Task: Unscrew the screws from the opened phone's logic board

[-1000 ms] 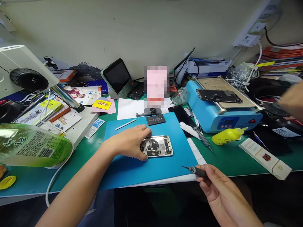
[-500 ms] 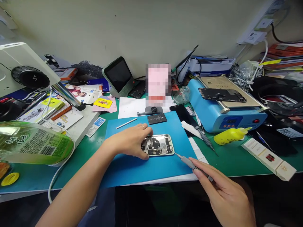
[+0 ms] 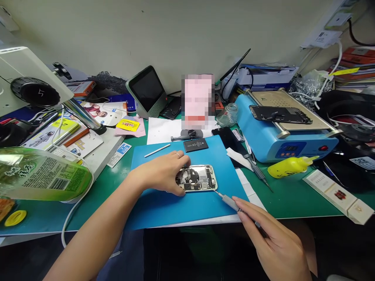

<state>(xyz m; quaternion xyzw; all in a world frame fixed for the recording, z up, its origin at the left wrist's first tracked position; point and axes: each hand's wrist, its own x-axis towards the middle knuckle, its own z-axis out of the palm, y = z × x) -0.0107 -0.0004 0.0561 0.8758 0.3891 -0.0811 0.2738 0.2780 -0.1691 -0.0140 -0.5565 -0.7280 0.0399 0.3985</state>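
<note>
Both busy: my left hand [image 3: 163,176] pins the phone [image 3: 200,178]; my right hand [image 3: 274,244] pinches the screwdriver [image 3: 231,202], tip now brought onto its edge, ready to bite.

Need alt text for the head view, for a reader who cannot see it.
A left hand steadies an opened phone on a blue mat while the right hand puts a screwdriver tip to its near right corner.
</note>
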